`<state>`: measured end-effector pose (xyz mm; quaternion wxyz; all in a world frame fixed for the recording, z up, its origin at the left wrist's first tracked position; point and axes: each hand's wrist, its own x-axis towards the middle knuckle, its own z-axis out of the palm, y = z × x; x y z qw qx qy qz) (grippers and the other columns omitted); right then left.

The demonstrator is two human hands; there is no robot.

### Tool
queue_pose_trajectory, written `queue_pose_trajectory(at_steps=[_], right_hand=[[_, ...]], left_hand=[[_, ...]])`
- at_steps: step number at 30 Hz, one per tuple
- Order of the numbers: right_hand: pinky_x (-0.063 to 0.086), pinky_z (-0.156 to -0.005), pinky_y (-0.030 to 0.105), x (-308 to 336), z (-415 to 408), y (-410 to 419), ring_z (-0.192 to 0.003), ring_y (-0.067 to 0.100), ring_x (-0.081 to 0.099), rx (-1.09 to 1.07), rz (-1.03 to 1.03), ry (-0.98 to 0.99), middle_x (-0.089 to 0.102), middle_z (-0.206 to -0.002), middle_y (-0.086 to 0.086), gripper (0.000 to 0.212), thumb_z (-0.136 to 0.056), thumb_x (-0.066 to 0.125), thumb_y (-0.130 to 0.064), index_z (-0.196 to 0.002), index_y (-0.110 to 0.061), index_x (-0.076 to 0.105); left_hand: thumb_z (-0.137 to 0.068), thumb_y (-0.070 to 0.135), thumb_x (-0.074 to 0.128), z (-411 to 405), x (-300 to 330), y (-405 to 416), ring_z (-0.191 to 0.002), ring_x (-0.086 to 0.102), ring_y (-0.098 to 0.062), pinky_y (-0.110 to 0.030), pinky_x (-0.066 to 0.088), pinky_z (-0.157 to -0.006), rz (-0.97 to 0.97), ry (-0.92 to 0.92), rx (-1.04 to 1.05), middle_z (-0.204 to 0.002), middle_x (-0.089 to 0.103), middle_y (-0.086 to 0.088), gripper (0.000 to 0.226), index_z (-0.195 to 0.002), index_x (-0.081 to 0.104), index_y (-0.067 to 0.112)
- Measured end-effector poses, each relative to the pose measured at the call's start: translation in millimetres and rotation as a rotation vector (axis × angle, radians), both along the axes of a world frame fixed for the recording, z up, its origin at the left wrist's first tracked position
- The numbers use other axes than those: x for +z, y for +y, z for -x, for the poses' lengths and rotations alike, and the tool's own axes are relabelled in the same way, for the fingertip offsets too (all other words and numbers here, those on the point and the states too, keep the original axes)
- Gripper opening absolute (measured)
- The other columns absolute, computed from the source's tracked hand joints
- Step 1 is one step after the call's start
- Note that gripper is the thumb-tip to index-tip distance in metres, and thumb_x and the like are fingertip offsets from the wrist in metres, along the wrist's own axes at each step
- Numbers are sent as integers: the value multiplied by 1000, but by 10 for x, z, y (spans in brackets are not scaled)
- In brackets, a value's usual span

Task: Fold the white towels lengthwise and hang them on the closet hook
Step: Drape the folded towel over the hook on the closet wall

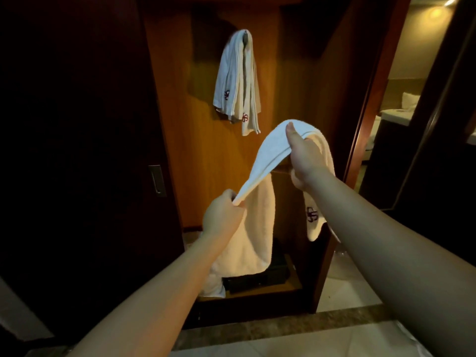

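Observation:
A white towel (268, 155) with a red emblem is stretched between my two hands in front of the open closet. My left hand (222, 215) grips its lower left end in a fist. My right hand (304, 155) holds the raised fold higher up, thumb on top. Both ends of the towel hang down below my hands. On the closet's back wall, a metal hook (246, 34) carries other folded white towels (237, 83) with red emblems, above and left of my right hand.
The closet has wooden walls (195, 150) and a dark sliding door with a metal pull (157, 180) on the left. A black box (260, 276) sits on the closet floor. A doorway at right opens to a lit bedroom (396, 117). Tiled floor (347, 282) lies below.

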<state>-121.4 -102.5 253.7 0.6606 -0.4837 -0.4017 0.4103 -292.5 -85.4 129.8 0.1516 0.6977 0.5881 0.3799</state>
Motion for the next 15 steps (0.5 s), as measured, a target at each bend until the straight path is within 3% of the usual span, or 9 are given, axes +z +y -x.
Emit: queue_pose_trajectory(at_steps=[3, 5, 7, 10, 13, 15], right_hand=[[58, -54, 31, -4, -212, 47, -64, 11, 74, -98, 1, 98, 74, -65, -6, 31, -101, 54, -46, -97, -16, 60], [58, -57, 32, -51, -338, 69, -61, 10, 73, -142, 16, 153, 73, -62, -7, 31, -102, 54, -45, -95, -15, 60], [59, -60, 35, -116, -415, 96, -68, 12, 74, -164, 38, 181, 75, -73, -4, 30, -101, 55, -45, -96, -16, 59], [61, -80, 49, -204, -473, 144, -89, 21, 70, -159, 61, 268, 69, -100, 6, 31, -99, 60, -43, -106, -14, 54], [57, -88, 57, -217, -531, 175, -101, 27, 66, -184, 97, 398, 63, -113, 10, 51, -95, 67, -43, -129, -13, 45], [56, -90, 60, -208, -596, 204, -103, 29, 63, -203, 106, 461, 60, -113, 10, 53, -94, 68, -42, -129, -13, 42]], left_hand=[[-92, 32, 54, 281, -55, 192, -62, 59, -13, -35, 50, -53, 53, 142, 83, -73, 61, 8, 11, -81, 57, 32], [-93, 33, 53, 474, -101, 311, -63, 59, -12, -34, 51, -54, 93, 222, 119, -74, 62, 8, 14, -82, 62, 31], [-93, 34, 54, 625, -143, 421, -63, 58, -11, -29, 44, -48, 91, 272, 174, -75, 61, 8, 13, -86, 64, 29], [-91, 30, 59, 800, -131, 572, -63, 54, -8, -26, 35, -47, 71, 241, 224, -76, 58, 9, 6, -91, 65, 28], [-90, 26, 63, 960, -72, 680, -69, 57, -11, -28, 41, -51, 57, 182, 194, -82, 60, 9, 9, -97, 67, 27], [-89, 25, 64, 1067, 7, 708, -74, 59, -12, -30, 50, -59, 26, 139, 187, -84, 62, 8, 11, -99, 67, 28]])
